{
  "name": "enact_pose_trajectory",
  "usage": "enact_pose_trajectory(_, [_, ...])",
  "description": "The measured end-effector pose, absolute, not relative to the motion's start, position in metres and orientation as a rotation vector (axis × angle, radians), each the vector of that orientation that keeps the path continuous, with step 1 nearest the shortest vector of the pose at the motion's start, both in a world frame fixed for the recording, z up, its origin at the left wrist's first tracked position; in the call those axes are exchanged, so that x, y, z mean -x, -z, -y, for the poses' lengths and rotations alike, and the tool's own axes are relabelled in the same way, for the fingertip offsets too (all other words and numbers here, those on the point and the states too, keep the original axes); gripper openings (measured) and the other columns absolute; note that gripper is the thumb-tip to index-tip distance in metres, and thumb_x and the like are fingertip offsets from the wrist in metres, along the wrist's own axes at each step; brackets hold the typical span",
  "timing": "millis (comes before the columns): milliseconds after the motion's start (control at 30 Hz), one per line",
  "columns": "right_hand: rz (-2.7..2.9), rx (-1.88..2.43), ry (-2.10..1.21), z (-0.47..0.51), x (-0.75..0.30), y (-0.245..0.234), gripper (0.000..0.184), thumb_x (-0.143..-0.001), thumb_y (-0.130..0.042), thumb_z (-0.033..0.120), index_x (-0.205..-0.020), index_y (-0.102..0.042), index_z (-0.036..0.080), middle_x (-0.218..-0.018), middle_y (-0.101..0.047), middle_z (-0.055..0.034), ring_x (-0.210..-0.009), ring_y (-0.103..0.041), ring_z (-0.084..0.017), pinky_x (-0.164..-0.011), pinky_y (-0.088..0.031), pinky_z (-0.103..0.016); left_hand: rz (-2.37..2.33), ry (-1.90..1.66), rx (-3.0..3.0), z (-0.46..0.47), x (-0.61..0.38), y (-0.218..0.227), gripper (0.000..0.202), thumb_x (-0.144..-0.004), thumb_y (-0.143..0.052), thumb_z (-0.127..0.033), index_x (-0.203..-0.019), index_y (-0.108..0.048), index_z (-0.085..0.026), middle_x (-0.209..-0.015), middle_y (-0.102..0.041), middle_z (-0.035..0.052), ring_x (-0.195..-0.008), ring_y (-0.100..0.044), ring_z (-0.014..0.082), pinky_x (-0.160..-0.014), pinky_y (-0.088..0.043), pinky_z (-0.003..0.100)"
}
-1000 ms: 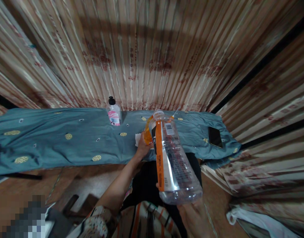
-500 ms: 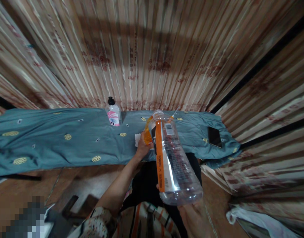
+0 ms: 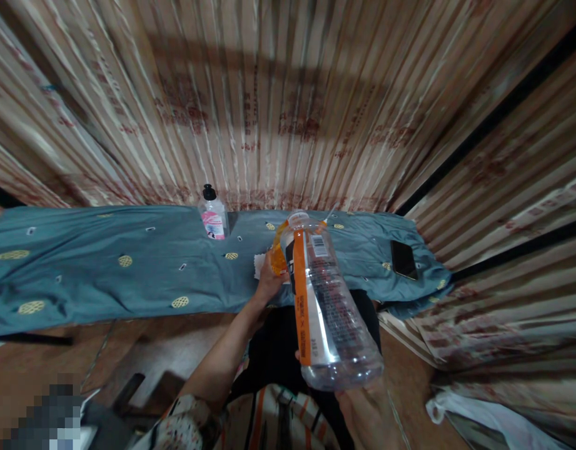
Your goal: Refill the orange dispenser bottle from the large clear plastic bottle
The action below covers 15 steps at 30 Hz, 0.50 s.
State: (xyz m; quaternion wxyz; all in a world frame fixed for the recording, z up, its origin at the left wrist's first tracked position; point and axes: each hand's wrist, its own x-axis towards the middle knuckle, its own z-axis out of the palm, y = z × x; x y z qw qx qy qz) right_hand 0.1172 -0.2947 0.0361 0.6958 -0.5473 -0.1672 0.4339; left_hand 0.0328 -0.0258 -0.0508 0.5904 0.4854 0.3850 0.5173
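My right hand [image 3: 369, 409] grips the base of a large clear plastic bottle [image 3: 328, 306] with an orange and white label, tilted so its open neck points away toward the table. My left hand [image 3: 269, 281] is closed round an orange container [image 3: 279, 253] standing at the table's near edge, just under the bottle's mouth. A small white cloth or tissue [image 3: 259, 265] lies on the table beside that hand.
A teal patterned cloth [image 3: 104, 269] covers the low table. On it stand a small pump bottle with a pink label [image 3: 213, 215] at the back and a dark phone [image 3: 403, 259] at the right. Striped curtains hang behind. A white bag [image 3: 485, 419] lies on the floor.
Nothing has moved beyond a slight drift of the view; both hands keep their hold and the bottle stays tilted the same way.
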Motion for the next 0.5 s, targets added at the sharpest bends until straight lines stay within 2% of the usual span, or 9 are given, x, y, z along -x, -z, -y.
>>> enact_pose_trajectory(167, [0.424,1.256,-0.967,0.297,-0.123,-0.03,0.064,-0.089,-0.111,0.064,-0.141,-0.092,0.032,-0.121,-0.1,-0.0102,-0.138,-0.09,-0.042,-0.133,-0.064,-0.061,-0.876,-1.239,-1.103,0.024,-0.036,0.056,0.073,-0.057,-0.114,-0.047,-0.114,-0.072,-0.029,-0.107,-0.08,0.0025,-0.107,-0.075,0.0318,-0.108,-0.066,0.051])
enact_pose_trajectory(267, [0.495,1.217,-1.053,0.301,-0.132,-0.02,0.061,-0.093,-0.109,0.058,-0.145,-0.091,0.031,-0.12,-0.1,-0.0104,-0.132,-0.093,-0.041,-0.135,-0.062,-0.061,-0.881,-1.235,-1.076,0.023,-0.039,0.057,0.072,-0.057,-0.115,-0.052,-0.112,-0.073,-0.03,-0.104,-0.08,0.0015,-0.106,-0.075,0.0323,-0.107,-0.067,0.052])
enact_pose_trajectory(500, [0.514,1.086,-1.135,0.303,-0.144,-0.011,0.066,-0.096,-0.108,0.05,-0.156,-0.086,0.032,-0.122,-0.1,-0.0108,-0.124,-0.096,-0.04,-0.128,-0.067,-0.062,-0.894,-1.199,-1.095,0.022,-0.038,0.059,0.066,-0.063,-0.113,-0.039,-0.111,-0.07,-0.027,-0.107,-0.078,0.0031,-0.113,-0.076,0.0334,-0.112,-0.066,0.054])
